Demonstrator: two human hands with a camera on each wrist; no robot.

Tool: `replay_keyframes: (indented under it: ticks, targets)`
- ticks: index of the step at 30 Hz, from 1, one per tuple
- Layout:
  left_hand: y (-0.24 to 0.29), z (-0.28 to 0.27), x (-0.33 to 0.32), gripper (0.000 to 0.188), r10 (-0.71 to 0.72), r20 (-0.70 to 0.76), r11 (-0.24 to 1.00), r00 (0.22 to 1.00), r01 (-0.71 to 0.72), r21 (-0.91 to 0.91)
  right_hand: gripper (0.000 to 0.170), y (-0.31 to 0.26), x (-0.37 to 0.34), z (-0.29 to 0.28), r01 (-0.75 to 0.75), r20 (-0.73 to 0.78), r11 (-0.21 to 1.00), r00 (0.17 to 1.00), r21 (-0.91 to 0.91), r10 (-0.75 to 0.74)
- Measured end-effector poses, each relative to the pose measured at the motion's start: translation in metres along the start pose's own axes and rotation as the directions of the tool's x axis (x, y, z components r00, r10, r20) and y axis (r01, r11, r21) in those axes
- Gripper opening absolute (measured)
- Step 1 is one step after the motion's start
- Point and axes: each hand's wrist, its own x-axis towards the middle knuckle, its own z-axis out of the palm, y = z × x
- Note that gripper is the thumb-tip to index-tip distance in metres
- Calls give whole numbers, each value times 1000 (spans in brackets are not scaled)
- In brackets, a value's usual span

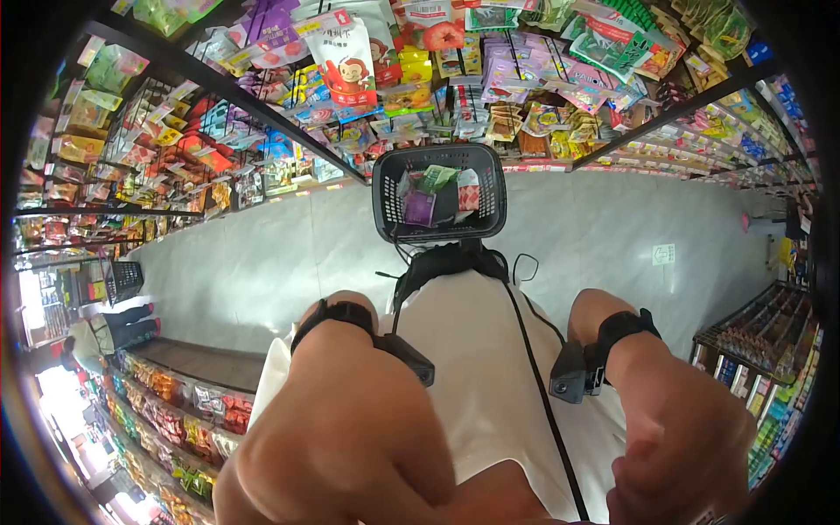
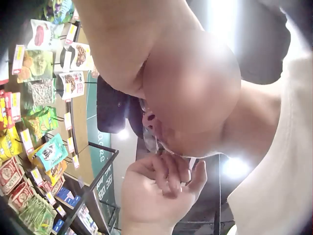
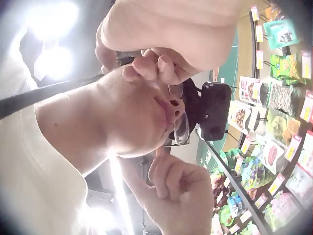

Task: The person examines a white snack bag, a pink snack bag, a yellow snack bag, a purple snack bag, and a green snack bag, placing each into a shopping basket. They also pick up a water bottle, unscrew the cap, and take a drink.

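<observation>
Both hands are raised close in front of the person's head. In the head view my left hand [image 1: 341, 446] fills the lower middle, knuckles up; the right wrist view shows its fingers [image 3: 168, 178] curled towards the palm, holding nothing visible. My right hand [image 1: 687, 437] is at the lower right. Its fingers [image 2: 171, 178] also look curled in the left wrist view, with no object seen in them. Each wrist wears a black band with a small camera, the left camera [image 1: 411, 359] and the right camera [image 1: 573, 378]. A black shopping basket [image 1: 382, 194] stands ahead, out of both hands' reach, with several packets inside.
Racks of hanging snack packets [image 1: 350, 66] line the aisle ahead. Low shelves of packets [image 1: 188, 407] run along the left, and a wire rack [image 1: 770, 328] stands at right. Black cable [image 1: 538, 385] crosses the white clothing. Another person [image 1: 109, 332] is at far left.
</observation>
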Motion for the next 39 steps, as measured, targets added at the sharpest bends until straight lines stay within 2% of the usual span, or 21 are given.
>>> replay_keyframes:
  ticks: [1,2,4,7,9,11,12,14,15,17,20,24,26,28,29,30,32,34,35,37,39]
  targets:
    - [0,-6,-1,17,41,-5,999,999,-41,25,27,-3,1,2,-12,10,998,1000,-68,13]
    - [-2,-15,0,24,92,4,995,996,-92,49,19,-18,-9,4,10,-89,995,996,-99,-19]
    - [-3,-24,-1,42,173,-3,980,985,-171,105,25,-25,-14,7,-17,-230,969,972,-245,-41]
    - [5,-32,-1,39,201,-29,961,979,-191,201,32,-22,-9,3,-170,-342,829,939,-533,-27]
    - [10,-33,-2,37,173,-30,954,985,-160,255,32,-25,-17,2,-160,-335,828,941,-538,-36]
    - [15,-35,-3,35,149,-15,947,989,-138,291,35,-16,-27,-13,-27,-228,930,972,-368,-62]
    - [17,-36,-4,34,137,-8,944,990,-128,305,35,-31,-11,-6,-252,-241,893,956,-374,168]
    - [23,-36,-5,32,111,15,938,994,-110,327,35,-59,21,7,-630,-228,633,766,-449,601]
    - [26,-36,-5,31,104,24,936,994,-106,336,32,-66,33,20,-686,-291,572,718,-449,633]
    - [31,-34,-7,29,83,40,928,996,-92,361,30,-68,28,22,-645,-366,638,764,-420,532]
    - [35,-31,-11,26,67,53,909,996,-83,409,30,-45,3,5,-363,-351,870,904,-334,243]
    - [36,-38,-14,22,69,71,869,995,-95,485,34,-36,16,-3,-437,-116,870,900,-230,421]
    - [36,-45,-17,20,52,87,820,995,-92,565,37,-42,11,-10,-474,-134,828,880,-301,455]
    - [34,-61,-25,19,24,94,722,995,-82,687,36,-41,-10,-12,-464,-328,794,877,-393,350]
    - [34,-69,-29,18,1,87,657,996,-67,751,33,-40,-19,-11,-486,-450,780,842,-395,297]
    - [33,-75,-33,17,-38,62,571,997,-30,820,27,-37,-26,-8,-538,-622,783,739,-312,260]
    - [33,-90,-42,16,-126,-41,384,991,87,919,36,-29,-52,-12,-708,-771,606,593,-363,231]
    - [42,-102,-57,17,-234,-280,139,931,318,938,44,-19,-84,-37,-857,-770,238,515,-457,378]
    - [45,-112,-68,16,-262,-387,101,884,424,900,39,-16,-96,-50,-894,-755,85,421,-441,502]
    - [55,-133,-93,14,-281,-530,51,800,564,824,34,-15,-140,-69,-952,-774,9,255,-307,579]
    - [65,-149,-109,13,-257,-596,38,761,624,780,32,-28,-171,-74,-965,-780,-60,168,-254,602]
